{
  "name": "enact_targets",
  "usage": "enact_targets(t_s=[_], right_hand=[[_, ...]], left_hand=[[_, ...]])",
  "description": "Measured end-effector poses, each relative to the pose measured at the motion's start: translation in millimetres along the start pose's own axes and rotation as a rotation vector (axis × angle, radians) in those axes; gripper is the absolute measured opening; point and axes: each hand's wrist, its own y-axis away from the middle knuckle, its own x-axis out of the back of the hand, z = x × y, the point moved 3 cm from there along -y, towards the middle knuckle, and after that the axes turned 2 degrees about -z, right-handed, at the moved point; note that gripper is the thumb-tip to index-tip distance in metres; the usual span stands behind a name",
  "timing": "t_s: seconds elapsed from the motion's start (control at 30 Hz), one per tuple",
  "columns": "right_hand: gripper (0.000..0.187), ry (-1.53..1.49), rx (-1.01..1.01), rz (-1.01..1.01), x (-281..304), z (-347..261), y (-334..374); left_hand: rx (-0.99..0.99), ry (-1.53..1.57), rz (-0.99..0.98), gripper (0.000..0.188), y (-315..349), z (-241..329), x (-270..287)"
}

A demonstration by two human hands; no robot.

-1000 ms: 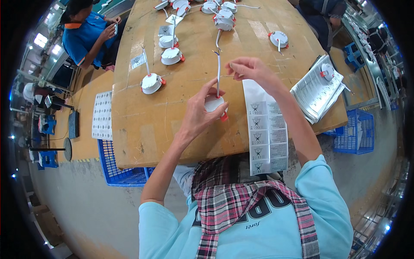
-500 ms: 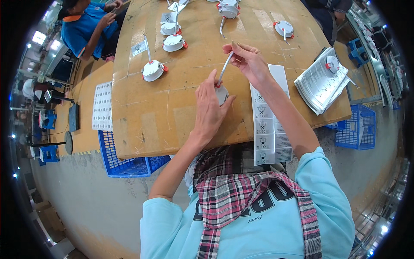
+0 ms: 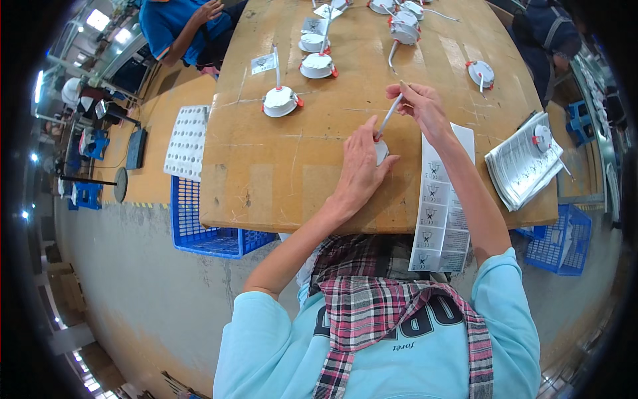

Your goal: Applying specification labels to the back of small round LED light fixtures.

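My left hand (image 3: 359, 163) is wrapped round a small round white downlight (image 3: 381, 152) on the table, its fingers covering much of it. The light's white cable (image 3: 389, 118) slants up to my right hand (image 3: 423, 110), which pinches its upper end. Under my right forearm lies a long label sheet (image 3: 432, 193), hanging over the table's near edge. To the left stands another downlight (image 3: 280, 102) with red clips and an upright cable carrying a label flag (image 3: 263, 63). A similar labelled downlight (image 3: 318, 66) is behind it.
More downlights (image 3: 404, 28) stand at the far side, and one (image 3: 480, 74) lies at the right. A paper stack (image 3: 518, 176) bears another light (image 3: 542, 137). Blue baskets (image 3: 222, 247) (image 3: 558, 243) and a perforated white tray (image 3: 187, 143) flank the table (image 3: 286, 179). Co-workers (image 3: 159, 30) (image 3: 551, 26) are on both sides.
The head view has shifted, so the table and its contents sit further right and mostly lower in the picture. Both hands keep their hold on the downlight and its cable.
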Motion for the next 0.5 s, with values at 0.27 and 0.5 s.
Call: enact_targets(t_s=[0.27, 0.5], right_hand=[[0.034, -0.195, 0.018, -0.086, 6.6, 8.5, -3.3], [0.037, 0.237, 0.166, 0.217, 30.1, -22.4, 35.1]], left_hand=[[-0.062, -0.009, 0.016, 0.075, 0.2, 0.0, -0.8], [-0.057, 0.013, 0.001, 0.075, -0.1, -6.6, 1.8]])
